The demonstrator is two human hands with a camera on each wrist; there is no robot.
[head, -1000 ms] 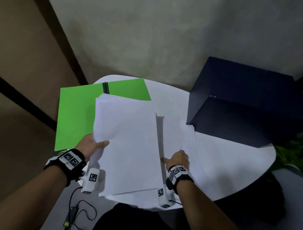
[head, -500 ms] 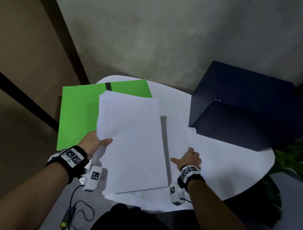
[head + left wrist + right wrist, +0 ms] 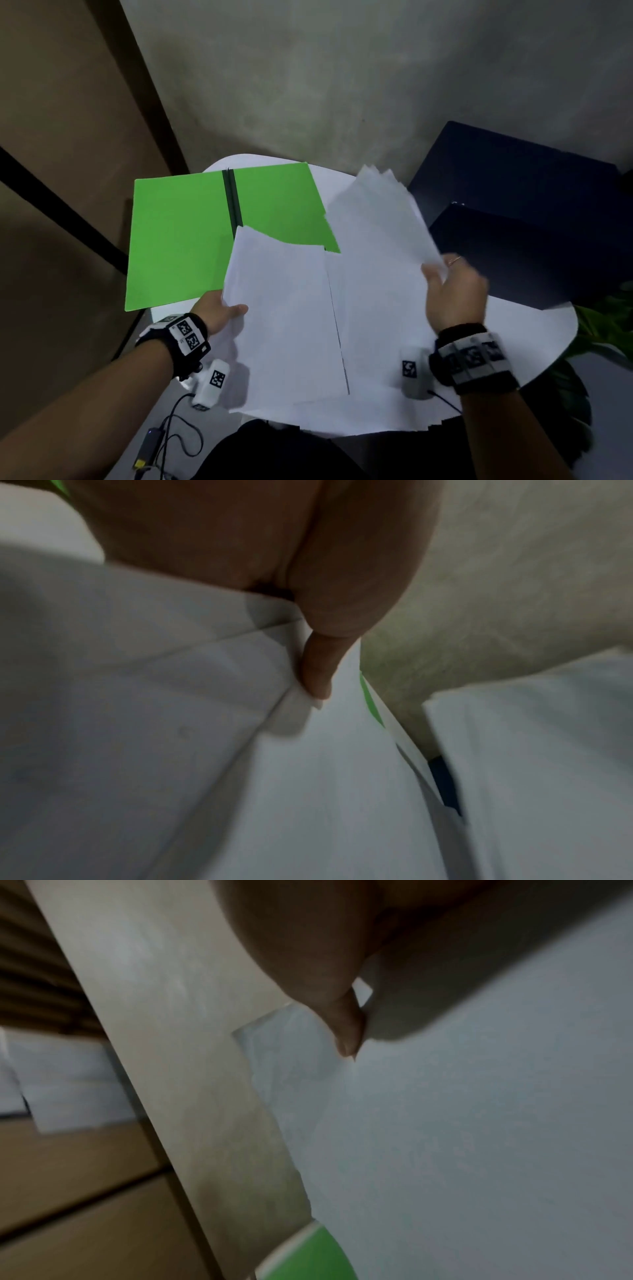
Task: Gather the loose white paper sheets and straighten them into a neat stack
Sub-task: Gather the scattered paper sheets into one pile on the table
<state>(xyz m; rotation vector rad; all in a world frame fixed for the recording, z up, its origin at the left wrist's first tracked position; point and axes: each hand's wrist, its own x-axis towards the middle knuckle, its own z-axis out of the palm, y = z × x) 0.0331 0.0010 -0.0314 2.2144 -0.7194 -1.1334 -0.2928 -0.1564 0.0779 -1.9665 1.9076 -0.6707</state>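
Left hand (image 3: 219,310) pinching one bundle of white sheets (image 3: 287,318), right hand (image 3: 454,294) pinching a second, fanned bundle (image 3: 380,219), above the white desk (image 3: 534,339) beside an open green folder (image 3: 178,240).

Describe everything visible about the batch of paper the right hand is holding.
The right-hand sheets are plain white paper, several thin sheets fanned unevenly at their far corners. They are lifted off the white table, tilting up and away toward the dark blue box. The right hand pinches them near their right edge; the right wrist view shows the thumb pressed on top.
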